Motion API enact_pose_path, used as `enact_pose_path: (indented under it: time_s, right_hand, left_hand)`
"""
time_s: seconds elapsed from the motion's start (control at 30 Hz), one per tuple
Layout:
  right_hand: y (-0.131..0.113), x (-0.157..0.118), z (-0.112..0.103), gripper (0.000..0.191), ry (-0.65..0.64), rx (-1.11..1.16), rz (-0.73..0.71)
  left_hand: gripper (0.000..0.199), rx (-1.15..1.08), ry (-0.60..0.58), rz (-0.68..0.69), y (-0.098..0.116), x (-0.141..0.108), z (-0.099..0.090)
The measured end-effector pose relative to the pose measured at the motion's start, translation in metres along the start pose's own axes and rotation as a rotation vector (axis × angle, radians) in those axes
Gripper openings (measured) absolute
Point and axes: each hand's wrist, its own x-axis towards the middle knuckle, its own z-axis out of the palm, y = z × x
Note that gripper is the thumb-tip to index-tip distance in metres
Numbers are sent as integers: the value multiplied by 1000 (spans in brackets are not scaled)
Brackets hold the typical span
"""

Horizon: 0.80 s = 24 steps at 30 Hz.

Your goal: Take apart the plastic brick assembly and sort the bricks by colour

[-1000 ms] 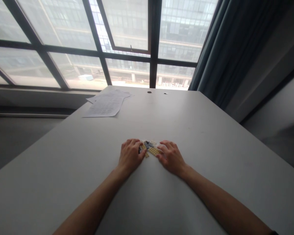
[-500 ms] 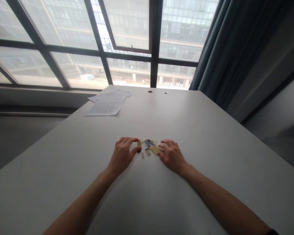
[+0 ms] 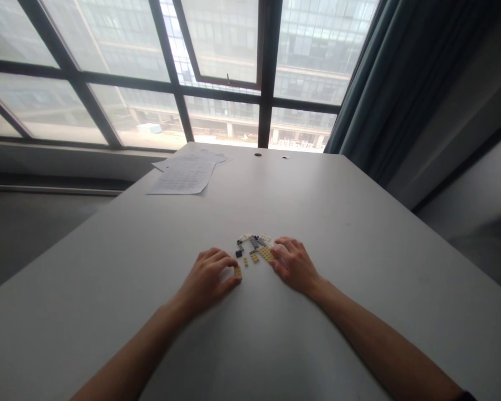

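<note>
Compared with half a second earlier, the left hand (image 3: 206,278) has drawn toward the person, taking a narrow tan plate (image 3: 237,271) from the pile's left edge; a black piece (image 3: 239,254) is now fully exposed. The right hand (image 3: 294,266) is nearly unchanged. The narrow plate lies between left thumb and fingers, its grip closed to the plate's width. The larger tan plate (image 3: 266,254) meets the right fingertips; whether that grip clasps it cannot be told. Grey pieces (image 3: 254,243) lie beyond, on the counter (image 3: 250,334).
</note>
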Motion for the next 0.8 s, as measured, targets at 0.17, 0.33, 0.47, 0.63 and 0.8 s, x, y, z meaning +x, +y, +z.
enact_pose_path:
  time_s: [0.17, 0.33, 0.47, 0.63, 0.8]
  right_hand:
    - [0, 0, 0, 25, 6, 7, -21]
    - [2, -1, 2, 25, 24, 11, -22]
    - [3, -2, 4, 25, 53, 29, -42]
    - [4, -3, 2, 27, 42, 43, -115]
    - [-1, -2, 2, 32, -16, 39, -264]
  left_hand:
    - [19, -14, -10, 39, 7, -1, 4]
    - [18, 1, 25, 83, 24, 9, 17]
    - [19, 39, 70, 102, 34, 25, 31]
    - [31, 109, 224, -3, 26, 37, 28]
    - [22, 170, 192, -88, 22, 34, 20]
